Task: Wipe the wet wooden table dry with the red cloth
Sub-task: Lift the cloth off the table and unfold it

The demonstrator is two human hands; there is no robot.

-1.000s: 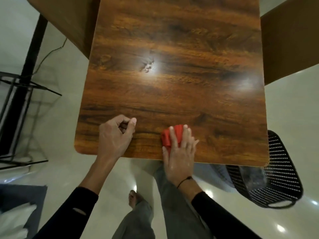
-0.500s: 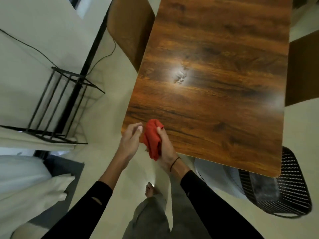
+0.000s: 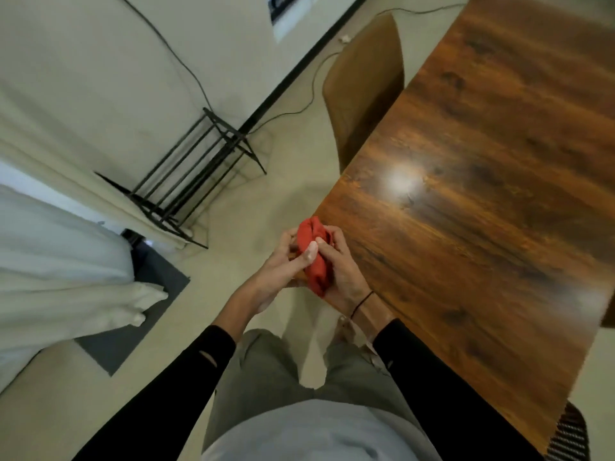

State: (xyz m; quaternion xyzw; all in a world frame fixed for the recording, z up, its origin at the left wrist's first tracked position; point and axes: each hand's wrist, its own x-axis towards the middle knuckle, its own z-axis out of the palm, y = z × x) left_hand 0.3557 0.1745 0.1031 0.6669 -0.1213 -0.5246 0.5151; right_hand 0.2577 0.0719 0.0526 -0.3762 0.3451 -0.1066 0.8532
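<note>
The red cloth point(image 3: 312, 257) is bunched up between both of my hands, just off the near left corner of the wooden table point(image 3: 492, 207). My left hand point(image 3: 283, 264) grips it from the left with the thumb across the cloth. My right hand point(image 3: 342, 267) holds it from the right with curled fingers. A bright light glare lies on the table top near its left edge; any wetness is too blurred to make out.
A brown chair point(image 3: 366, 84) stands at the table's left side. A black metal rack point(image 3: 196, 174) and a cable lie by the wall. White bedding point(image 3: 63, 261) and a dark mat point(image 3: 146, 304) are at the left. A black mesh basket point(image 3: 565, 434) sits at the lower right.
The cloth has left the table top, where my right hand pressed it, and is now held off the corner by both hands. The view has swung to the left.
</note>
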